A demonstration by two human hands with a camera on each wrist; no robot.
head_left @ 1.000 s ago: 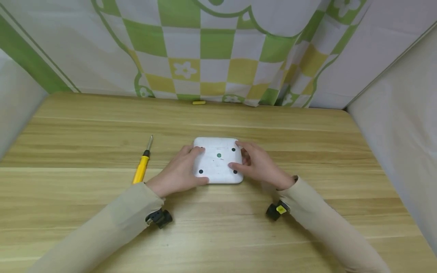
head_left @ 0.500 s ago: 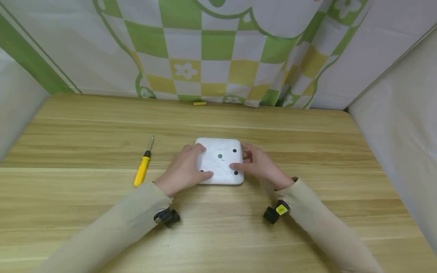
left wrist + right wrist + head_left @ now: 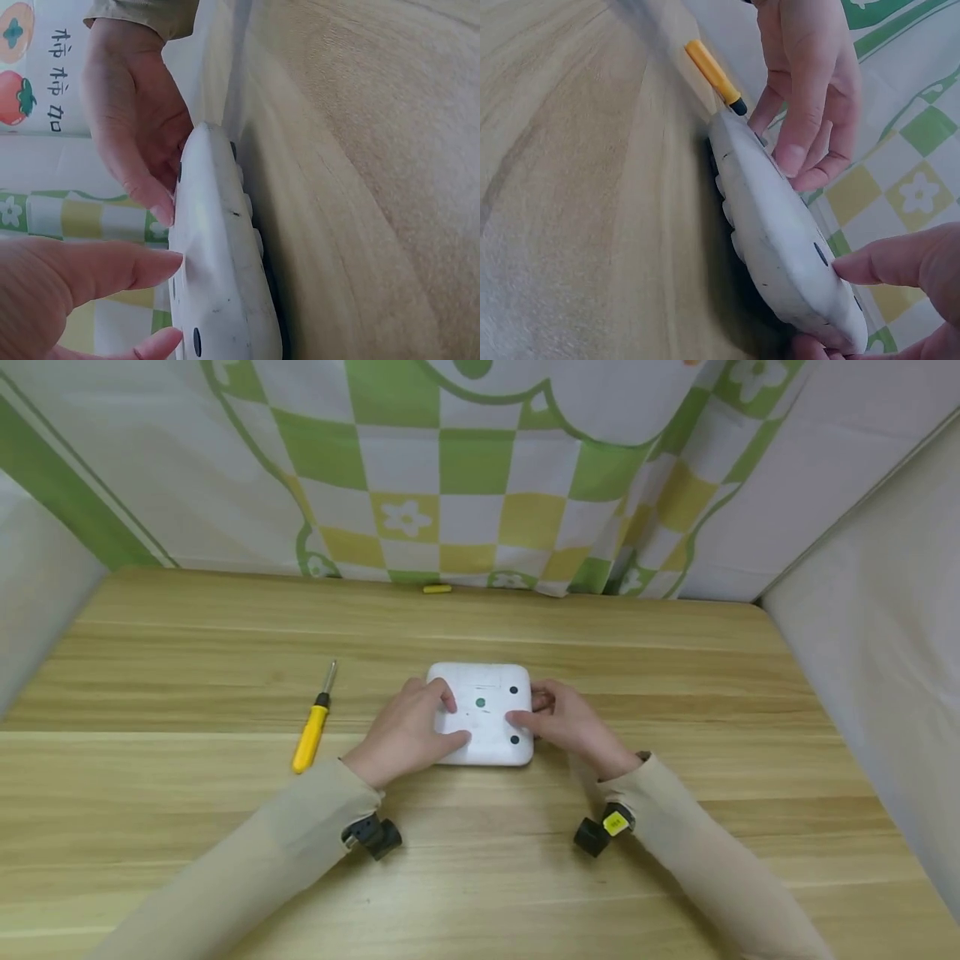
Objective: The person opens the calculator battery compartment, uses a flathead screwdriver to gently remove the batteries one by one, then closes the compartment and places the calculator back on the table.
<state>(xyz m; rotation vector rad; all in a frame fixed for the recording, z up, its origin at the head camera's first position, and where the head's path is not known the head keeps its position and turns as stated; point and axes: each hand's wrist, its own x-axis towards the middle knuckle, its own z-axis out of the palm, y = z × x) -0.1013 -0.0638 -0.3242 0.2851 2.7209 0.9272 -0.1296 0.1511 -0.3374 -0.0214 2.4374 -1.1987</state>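
A white, squarish plastic device point(image 3: 487, 727) with rounded corners lies on the wooden table, its flat face up. That face bears black round dots and a green one; button-like bumps point(image 3: 248, 204) line one side. My right hand point(image 3: 573, 727) grips the right edge, thumb on the upper face and fingertips point(image 3: 814, 349) at the lower edge. At the left side, my left hand point(image 3: 408, 731) touches the upper face with thumb and index fingertips, which stand apart. It covers the dots on that side. Whether the device is slightly raised, I cannot tell.
A yellow-handled screwdriver point(image 3: 312, 731) lies left of the left hand, tip pointing away. A small yellow piece point(image 3: 437, 588) sits at the table's far edge, before a green-and-yellow checked curtain point(image 3: 480, 485). Each wrist wears a small black camera.
My left hand has shifted right, from the device's left edge farther onto its upper face, and its thumb and index have come closer together. My right index has slid off the upper right corner.
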